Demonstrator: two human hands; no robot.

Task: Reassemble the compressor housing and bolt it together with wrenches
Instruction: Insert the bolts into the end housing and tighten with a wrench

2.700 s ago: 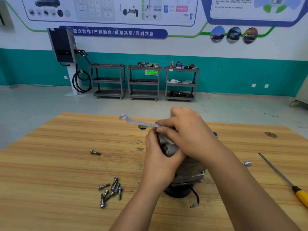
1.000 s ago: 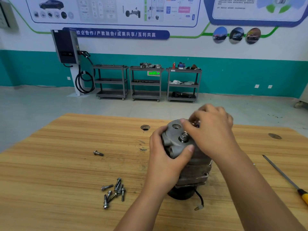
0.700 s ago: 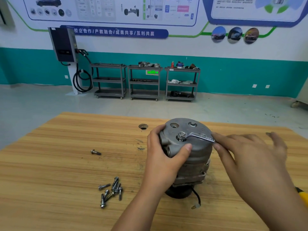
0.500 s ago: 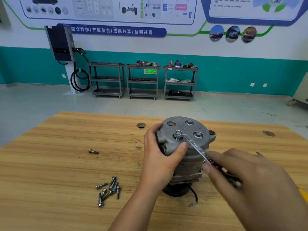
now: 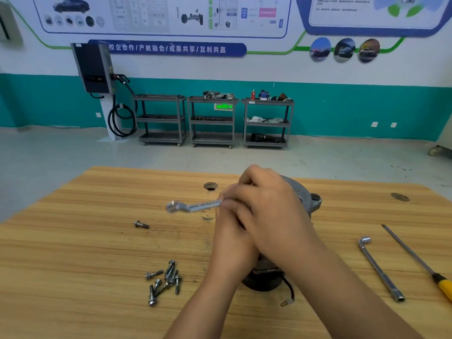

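Loose bolts (image 5: 163,281) lie nearest me on the bench (image 5: 73,265), then my left hand (image 5: 228,243) grips the compressor (image 5: 311,203) standing mid-bench while my right hand (image 5: 271,211), over its top, clasps the wrench (image 5: 193,206), its blurred end pointing left.

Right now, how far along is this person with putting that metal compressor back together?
Looks done: the compressor housing stands stacked together on the table. In hand: the left hand holds it while the right hand grips a wrench over its top; any bolt under it is hidden. Left: a pile of bolts and a lone bolt lie loose, so most bolting probably remains.
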